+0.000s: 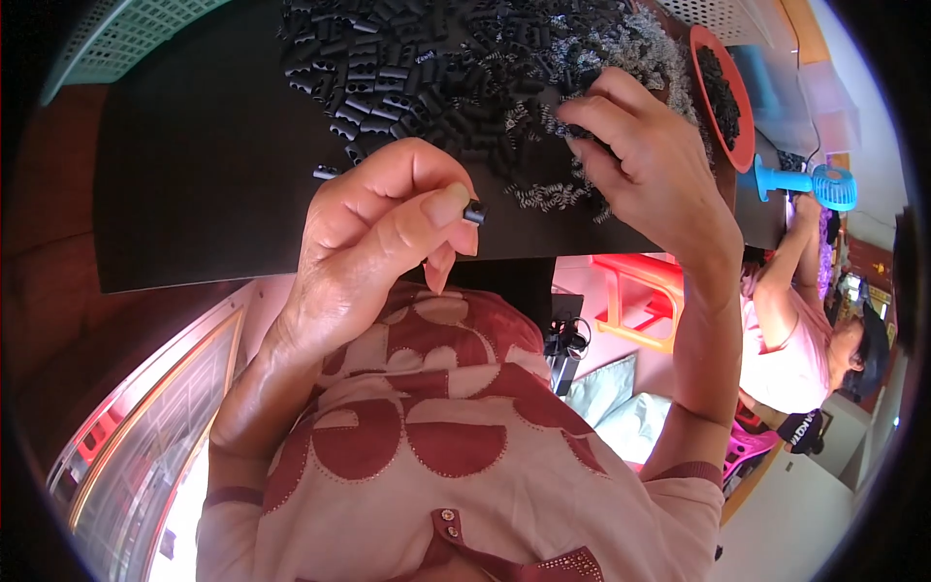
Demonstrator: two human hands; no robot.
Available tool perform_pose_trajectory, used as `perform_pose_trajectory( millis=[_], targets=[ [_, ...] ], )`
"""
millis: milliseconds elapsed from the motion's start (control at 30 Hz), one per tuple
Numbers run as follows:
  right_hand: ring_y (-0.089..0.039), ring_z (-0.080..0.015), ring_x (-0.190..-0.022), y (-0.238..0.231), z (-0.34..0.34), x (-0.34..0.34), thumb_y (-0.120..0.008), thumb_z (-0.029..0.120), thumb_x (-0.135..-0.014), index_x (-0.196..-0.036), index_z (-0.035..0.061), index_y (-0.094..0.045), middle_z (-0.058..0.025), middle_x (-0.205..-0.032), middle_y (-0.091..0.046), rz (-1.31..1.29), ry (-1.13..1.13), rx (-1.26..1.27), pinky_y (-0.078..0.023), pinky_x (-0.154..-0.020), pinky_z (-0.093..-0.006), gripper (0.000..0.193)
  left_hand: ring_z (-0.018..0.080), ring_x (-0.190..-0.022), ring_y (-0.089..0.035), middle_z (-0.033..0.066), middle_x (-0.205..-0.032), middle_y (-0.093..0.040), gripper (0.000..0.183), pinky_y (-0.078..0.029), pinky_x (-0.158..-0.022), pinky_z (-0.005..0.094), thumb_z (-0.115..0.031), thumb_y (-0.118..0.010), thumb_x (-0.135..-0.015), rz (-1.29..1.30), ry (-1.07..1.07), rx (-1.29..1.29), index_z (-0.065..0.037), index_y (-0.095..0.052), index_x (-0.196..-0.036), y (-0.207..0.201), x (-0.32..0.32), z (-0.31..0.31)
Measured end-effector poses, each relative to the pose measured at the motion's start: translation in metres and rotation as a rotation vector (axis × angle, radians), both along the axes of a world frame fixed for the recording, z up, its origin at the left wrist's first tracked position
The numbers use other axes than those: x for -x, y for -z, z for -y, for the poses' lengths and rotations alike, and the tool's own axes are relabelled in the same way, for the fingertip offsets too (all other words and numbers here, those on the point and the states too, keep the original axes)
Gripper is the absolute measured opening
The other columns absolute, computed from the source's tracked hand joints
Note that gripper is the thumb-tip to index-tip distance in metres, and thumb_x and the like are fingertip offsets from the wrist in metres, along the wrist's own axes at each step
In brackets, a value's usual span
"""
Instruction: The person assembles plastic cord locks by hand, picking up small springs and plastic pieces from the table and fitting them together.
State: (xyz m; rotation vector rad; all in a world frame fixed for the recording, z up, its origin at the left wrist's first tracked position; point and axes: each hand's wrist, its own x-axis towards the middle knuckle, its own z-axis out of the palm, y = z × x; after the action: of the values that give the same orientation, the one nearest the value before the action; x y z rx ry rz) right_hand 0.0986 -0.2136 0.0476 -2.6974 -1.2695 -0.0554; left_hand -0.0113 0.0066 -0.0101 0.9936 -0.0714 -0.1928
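Note:
Between the thumb and fingers of my left hand (378,228), in front of the table's near edge, is a small black plastic cord-lock barrel (474,212) with a hole showing. My right hand (635,145) reaches over the right side of the heap, fingers curled toward the thumb at the small parts; what its fingertips hold is too small to make out. Thin coiled metal springs (548,197) lie under and beside that hand. Left of them spreads a pile of loose black barrels (373,87), mixed with other small black pieces.
The dark tabletop (204,184) carries the parts. An orange-red bowl (745,145) of black pieces stands at the right, beside a blue handheld fan (829,186). A green basket (126,44) is at the far left. Another person (800,330) sits to the right, near a red stool (635,291).

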Motion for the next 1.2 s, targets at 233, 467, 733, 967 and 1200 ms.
perform_pose_trajectory(
  millis=[233,467,733,967,1200],
  targets=[
    [-0.058,-0.0299,-0.074,-0.001,0.008,0.000,-0.064,0.003,-0.079,-0.096,0.0056,-0.060,-0.0088,-0.088,-0.053,0.026,0.005,0.026,-0.045,-0.062,-0.0368,0.017,0.0089,-0.059,-0.050,0.0085,-0.077,-0.058,0.019,-0.044,-0.052,0.0230,-0.015,-0.049,-0.095,-0.027,-0.037,-0.023,0.002,-0.055,-0.093,-0.004,0.001,0.003],
    [-0.057,-0.0303,-0.073,0.007,0.010,-0.013,-0.061,0.003,-0.082,-0.096,0.0049,-0.060,-0.0092,-0.088,-0.053,0.107,-0.016,-0.080,-0.045,-0.062,-0.0362,0.014,0.0076,-0.063,-0.054,0.0057,-0.076,-0.062,0.018,-0.045,-0.056,0.0232,-0.017,-0.053,-0.095,-0.033,-0.022,0.019,0.000,-0.058,-0.095,-0.001,0.001,0.002],
    [-0.056,-0.0310,-0.072,-0.004,0.020,0.007,-0.061,0.004,-0.083,-0.094,0.0034,-0.059,-0.0099,-0.084,-0.053,-0.013,0.051,-0.026,-0.044,-0.061,-0.0367,0.012,0.0098,-0.058,-0.051,0.0089,-0.078,-0.059,0.019,-0.044,-0.052,0.0232,-0.014,-0.047,-0.096,0.010,-0.038,-0.013,0.002,-0.055,-0.095,-0.001,0.001,0.004],
    [-0.056,-0.0328,-0.073,0.011,0.004,-0.009,-0.059,0.003,-0.083,-0.095,0.0030,-0.060,-0.0118,-0.084,-0.054,0.065,0.022,0.009,-0.043,-0.063,-0.0375,0.012,0.0092,-0.063,-0.055,0.0063,-0.079,-0.062,0.017,-0.046,-0.056,0.0238,-0.014,-0.050,-0.096,0.013,-0.006,0.059,0.001,-0.058,-0.097,0.002,0.000,0.002],
    [-0.056,-0.0320,-0.072,-0.003,0.018,-0.009,-0.058,0.003,-0.083,-0.091,0.0016,-0.058,-0.0113,-0.083,-0.053,-0.027,-0.015,-0.072,-0.044,-0.061,-0.0373,0.008,0.0089,-0.064,-0.055,0.0068,-0.078,-0.062,0.018,-0.046,-0.057,0.0238,-0.015,-0.051,-0.096,0.005,-0.013,0.045,0.002,-0.058,-0.098,0.000,0.000,0.003]
  ],
)
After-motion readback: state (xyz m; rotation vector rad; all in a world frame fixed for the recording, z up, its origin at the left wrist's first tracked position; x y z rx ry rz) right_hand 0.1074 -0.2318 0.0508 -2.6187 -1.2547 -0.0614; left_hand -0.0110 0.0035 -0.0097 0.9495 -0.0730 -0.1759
